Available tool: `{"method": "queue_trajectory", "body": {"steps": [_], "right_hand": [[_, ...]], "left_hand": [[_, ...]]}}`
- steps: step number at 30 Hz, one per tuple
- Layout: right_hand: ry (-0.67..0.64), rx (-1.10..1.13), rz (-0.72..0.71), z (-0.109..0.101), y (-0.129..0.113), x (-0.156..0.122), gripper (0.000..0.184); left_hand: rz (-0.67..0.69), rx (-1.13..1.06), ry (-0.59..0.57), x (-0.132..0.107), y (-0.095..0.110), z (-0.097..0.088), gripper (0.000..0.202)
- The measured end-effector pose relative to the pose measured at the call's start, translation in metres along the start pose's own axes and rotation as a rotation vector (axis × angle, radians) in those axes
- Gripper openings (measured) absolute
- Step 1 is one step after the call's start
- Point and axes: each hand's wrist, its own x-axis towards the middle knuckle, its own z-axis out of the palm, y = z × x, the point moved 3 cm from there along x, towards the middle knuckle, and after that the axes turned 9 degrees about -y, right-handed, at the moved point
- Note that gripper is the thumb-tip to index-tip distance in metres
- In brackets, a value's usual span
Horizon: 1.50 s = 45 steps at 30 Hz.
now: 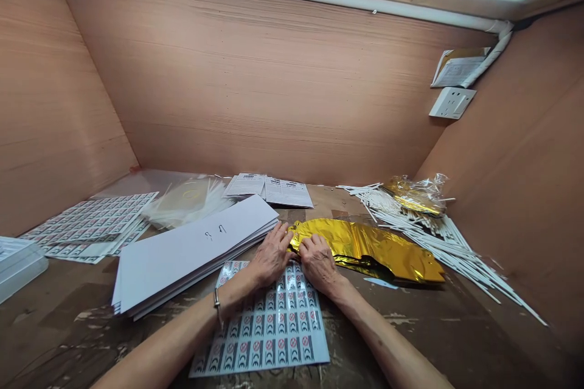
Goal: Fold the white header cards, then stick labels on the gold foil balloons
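Observation:
A flat gold foil piece (378,249) lies on the worn table (456,334), stretching to the right. My left hand (272,255) and my right hand (318,262) sit side by side at its left end, fingers curled and pinching the foil's edge. Under both wrists lies a sheet of small printed stickers (269,328). A metal bracelet (217,306) circles my left wrist.
A stack of long white cards (182,255) lies left of my hands. More sticker sheets (91,225), clear bags (187,200) and leaflets (269,188) sit behind. White sticks (447,243) and crumpled gold foil (415,194) fill the right. Wooden walls enclose the table; a plastic box (18,261) is far left.

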Motion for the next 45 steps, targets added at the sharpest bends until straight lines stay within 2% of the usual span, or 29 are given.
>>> {"method": "queue_trajectory", "body": {"steps": [5, 10, 16, 21, 25, 29, 32, 37, 41, 45], "right_hand": [[0.049, 0.005, -0.016, 0.0, -0.004, 0.001, 0.012], [0.08, 0.107, 0.054, -0.001, 0.001, 0.003, 0.014], [0.067, 0.154, 0.14, 0.006, 0.005, 0.007, 0.013], [0.116, 0.187, 0.195, 0.01, 0.007, 0.013, 0.014], [0.156, 0.447, 0.293, 0.009, 0.021, 0.018, 0.012], [0.12, 0.876, 0.372, 0.013, 0.039, 0.023, 0.018], [0.086, 1.111, 0.425, 0.02, 0.049, 0.024, 0.019], [0.094, 1.161, 0.475, 0.02, 0.055, 0.024, 0.015], [0.112, 1.169, 0.495, 0.017, 0.056, 0.024, 0.013], [0.113, 1.216, 0.499, 0.019, 0.058, 0.025, 0.016]], "left_hand": [[0.135, 0.126, -0.029, 0.014, -0.006, -0.004, 0.029], [0.177, 0.121, -0.036, 0.028, -0.011, -0.003, 0.021], [0.099, 0.054, 0.029, 0.035, -0.017, 0.0, 0.022], [0.012, 0.001, 0.11, 0.035, -0.016, -0.004, 0.023], [-0.015, -0.042, 0.186, 0.03, -0.014, -0.01, 0.026], [0.08, -0.091, 0.315, 0.023, -0.006, -0.018, 0.026], [0.142, -0.054, 0.335, 0.018, 0.002, -0.02, 0.026], [0.206, 0.134, 0.336, 0.012, 0.018, -0.016, 0.034], [0.298, 0.261, 0.268, 0.012, 0.03, -0.006, 0.034], [0.252, 0.293, 0.24, 0.014, 0.033, -0.002, 0.031]]}}
